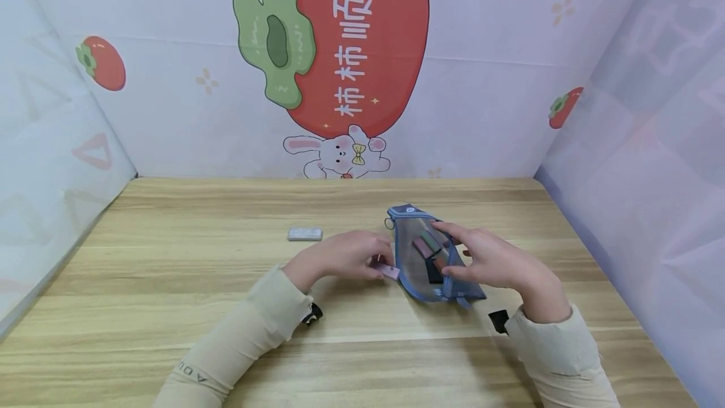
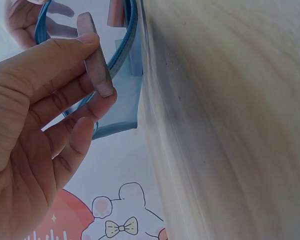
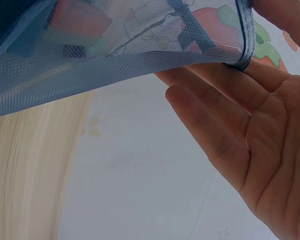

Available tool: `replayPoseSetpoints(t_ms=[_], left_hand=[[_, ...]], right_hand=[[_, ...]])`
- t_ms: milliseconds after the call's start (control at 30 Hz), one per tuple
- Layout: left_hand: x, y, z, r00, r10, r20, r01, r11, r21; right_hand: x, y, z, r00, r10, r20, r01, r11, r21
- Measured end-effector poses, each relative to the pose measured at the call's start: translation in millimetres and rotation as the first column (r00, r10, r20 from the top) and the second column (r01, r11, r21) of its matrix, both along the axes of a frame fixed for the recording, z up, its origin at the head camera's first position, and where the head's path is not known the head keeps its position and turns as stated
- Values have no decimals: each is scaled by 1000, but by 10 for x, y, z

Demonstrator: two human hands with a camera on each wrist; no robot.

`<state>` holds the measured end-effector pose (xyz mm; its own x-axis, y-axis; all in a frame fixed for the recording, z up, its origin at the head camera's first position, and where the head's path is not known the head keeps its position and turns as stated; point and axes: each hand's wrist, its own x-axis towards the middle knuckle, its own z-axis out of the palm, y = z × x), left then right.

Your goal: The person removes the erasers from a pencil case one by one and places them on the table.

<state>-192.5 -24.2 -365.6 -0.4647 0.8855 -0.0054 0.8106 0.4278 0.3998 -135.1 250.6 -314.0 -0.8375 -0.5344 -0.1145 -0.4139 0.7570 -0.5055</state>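
A small pale pink eraser-like block [image 1: 389, 271] is pinched between the thumb and fingers of my left hand [image 1: 355, 257], right at the left edge of a blue mesh zip pouch [image 1: 411, 263]. In the left wrist view the block [image 2: 96, 62] is seen edge-on in front of the pouch's zipper [image 2: 127, 42]. My right hand [image 1: 491, 260] holds the pouch by its right edge, thumb at the near side, fingers at the far side. Through the mesh show several small coloured blocks: a pink one [image 1: 421, 247], a green one [image 1: 431, 242] and a dark one [image 1: 434, 271].
A whitish, wrapped-looking small block [image 1: 304, 233] lies on the wooden table [image 1: 198, 257], left of the pouch and beyond my left hand. A printed cloth wall [image 1: 481, 112] rises behind the table, with more walls at both sides.
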Motion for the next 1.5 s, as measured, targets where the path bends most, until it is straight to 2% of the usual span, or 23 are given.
replayPoseSetpoints(t_ms=[233, 500, 733, 833, 1333, 1500], left_hand=[[8, -73, 13, 999, 33, 13, -33, 999, -25], [6, -175, 16, 1000, 26, -6, -26, 1000, -18], [9, -332, 30, 994, 104, 26, -103, 994, -31], [-3, -408, 29, 992, 127, 17, -127, 992, -24], [-14, -638, 28, 985, 171, 26, -171, 985, 1], [-1, -707, 41, 979, 204, 29, -204, 979, 5]], right_hand=[[9, -14, 9, 1000, -1, 6, 1, 1000, -1], [4, -16, 2, 1000, 20, -4, -20, 1000, 5], [-3, -11, -4, 1000, 22, -4, -22, 1000, 7], [-3, -7, -2, 1000, 25, -4, -25, 1000, 3], [1, -3, -1, 999, 37, -2, -37, 999, -4], [-1, 3, -2, 999, 34, -6, -34, 999, 0]])
